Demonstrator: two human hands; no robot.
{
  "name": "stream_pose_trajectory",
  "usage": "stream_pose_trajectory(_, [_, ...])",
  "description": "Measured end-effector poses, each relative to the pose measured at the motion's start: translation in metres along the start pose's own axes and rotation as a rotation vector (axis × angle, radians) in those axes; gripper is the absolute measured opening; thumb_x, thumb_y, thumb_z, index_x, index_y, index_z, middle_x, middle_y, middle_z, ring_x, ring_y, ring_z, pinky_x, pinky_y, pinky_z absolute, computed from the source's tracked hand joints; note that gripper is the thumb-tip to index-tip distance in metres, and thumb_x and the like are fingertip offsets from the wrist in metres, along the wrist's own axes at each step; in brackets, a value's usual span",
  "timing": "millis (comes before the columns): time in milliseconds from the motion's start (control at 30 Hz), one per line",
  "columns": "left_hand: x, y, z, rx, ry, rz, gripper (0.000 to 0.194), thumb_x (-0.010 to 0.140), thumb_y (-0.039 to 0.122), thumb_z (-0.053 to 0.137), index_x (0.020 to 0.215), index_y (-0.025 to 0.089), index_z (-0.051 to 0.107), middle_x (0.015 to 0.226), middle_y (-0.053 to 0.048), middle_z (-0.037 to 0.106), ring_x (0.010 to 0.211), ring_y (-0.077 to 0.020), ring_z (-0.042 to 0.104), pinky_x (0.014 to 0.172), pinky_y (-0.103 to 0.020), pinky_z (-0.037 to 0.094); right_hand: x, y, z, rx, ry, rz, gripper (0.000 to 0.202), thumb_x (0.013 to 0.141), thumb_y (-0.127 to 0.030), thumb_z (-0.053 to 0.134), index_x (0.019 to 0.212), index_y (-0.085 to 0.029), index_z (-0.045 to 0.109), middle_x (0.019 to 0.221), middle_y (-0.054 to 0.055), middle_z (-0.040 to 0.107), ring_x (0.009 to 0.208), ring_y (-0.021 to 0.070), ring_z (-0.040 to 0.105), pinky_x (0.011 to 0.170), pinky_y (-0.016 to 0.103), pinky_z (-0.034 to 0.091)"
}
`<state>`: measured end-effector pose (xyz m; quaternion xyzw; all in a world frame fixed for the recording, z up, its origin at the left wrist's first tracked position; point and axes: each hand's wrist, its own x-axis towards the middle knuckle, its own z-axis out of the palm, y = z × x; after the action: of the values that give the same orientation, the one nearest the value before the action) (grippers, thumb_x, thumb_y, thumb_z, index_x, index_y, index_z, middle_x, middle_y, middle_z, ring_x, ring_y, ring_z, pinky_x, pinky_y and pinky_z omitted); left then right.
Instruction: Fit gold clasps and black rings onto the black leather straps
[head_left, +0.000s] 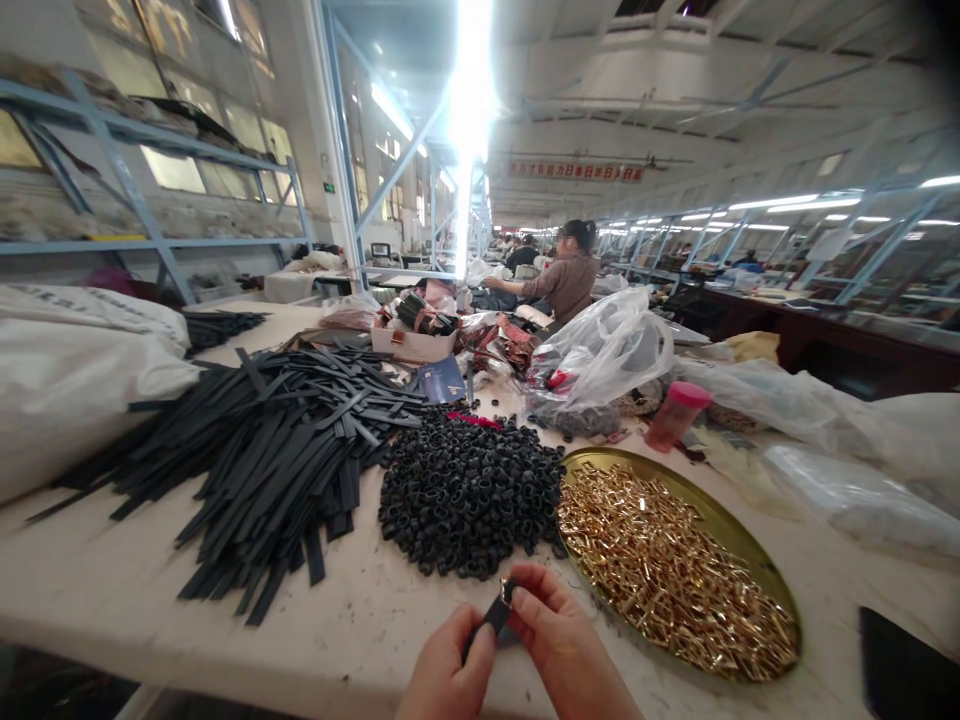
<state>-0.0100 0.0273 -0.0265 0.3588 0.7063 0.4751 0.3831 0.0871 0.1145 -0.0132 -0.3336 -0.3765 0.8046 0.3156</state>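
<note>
Near the table's front edge, my left hand [455,662] pinches a dark strap [491,617] between thumb and fingers. At the strap's far end a small gold buckle [506,592] shows, with my right hand [551,632] closed around it; the fingertips partly hide the buckle. Just beyond my hands lies a heap of small black loops [469,490]. To its right, an oval gold tray [761,560] carries a pile of small gold buckles [667,560]. A large stack of flat black straps [277,450] spreads to the left.
A white sack [82,380] sits at the far left. Behind the loops are a white box [412,345], a blue card [442,380] and a clear plastic bag [607,350]. A pink-lidded jar [679,415] stands behind the tray. Farther back is another person [566,280].
</note>
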Motion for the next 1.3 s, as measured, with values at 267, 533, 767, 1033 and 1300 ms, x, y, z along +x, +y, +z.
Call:
stream_pose_trajectory(267, [-0.010,0.012,0.000,-0.109,-0.107,0.013,0.028,0.080,0.046,0.040,0.076,0.018,0.043,0.050,0.008,0.036,0.043,-0.0076,0.032,0.044,-0.020,0.027,-0.008,0.015,-0.003,-0.293,-0.070,-0.062,0.033,0.062,-0.047,0.066,0.074,-0.017,0.062,0.068,0.001,0.061,0.068,0.0144,0.052,0.067,0.027,0.043])
stream_pose_trajectory(533, [-0.015,0.013,0.004,-0.253,-0.158,-0.123,0.030,0.075,0.048,0.041,0.072,0.019,0.040,0.045,0.008,0.045,0.029,-0.0036,0.030,0.031,-0.016,0.018,-0.018,0.013,-0.001,-0.438,-0.023,-0.190,0.030,0.071,-0.049,0.057,0.069,-0.019,0.052,0.061,-0.003,0.052,0.059,0.0122,0.048,0.056,0.024,0.040])
stream_pose_trajectory(767, [-0.018,0.015,0.002,-0.351,-0.227,-0.138,0.036,0.067,0.052,0.049,0.070,0.017,0.040,0.054,0.003,0.055,0.028,-0.0020,0.035,0.031,-0.016,0.019,-0.022,0.011,-0.011,-0.589,-0.086,-0.241,0.030,0.076,-0.047,0.050,0.074,-0.018,0.052,0.068,-0.001,0.054,0.065,0.0131,0.050,0.061,0.025,0.040])
stream_pose_trajectory(1033, [-0.028,0.016,0.001,-0.314,-0.221,-0.111,0.031,0.069,0.047,0.047,0.069,0.016,0.043,0.059,0.002,0.055,0.029,-0.0018,0.034,0.032,-0.017,0.019,-0.038,0.006,-0.010,-0.776,-0.127,-0.356,0.029,0.080,-0.044,0.045,0.072,-0.019,0.054,0.068,0.001,0.054,0.065,0.0141,0.048,0.061,0.026,0.038])
stream_pose_trajectory(1300, [-0.032,0.016,0.002,-0.006,-0.093,-0.047,0.021,0.077,0.034,0.041,0.065,0.018,0.046,0.053,0.005,0.047,0.042,-0.0071,0.038,0.043,-0.020,0.029,-0.025,0.016,-0.018,-0.485,-0.263,-0.022,0.026,0.070,-0.041,0.059,0.076,-0.016,0.056,0.065,-0.002,0.053,0.060,0.0107,0.045,0.058,0.024,0.036])
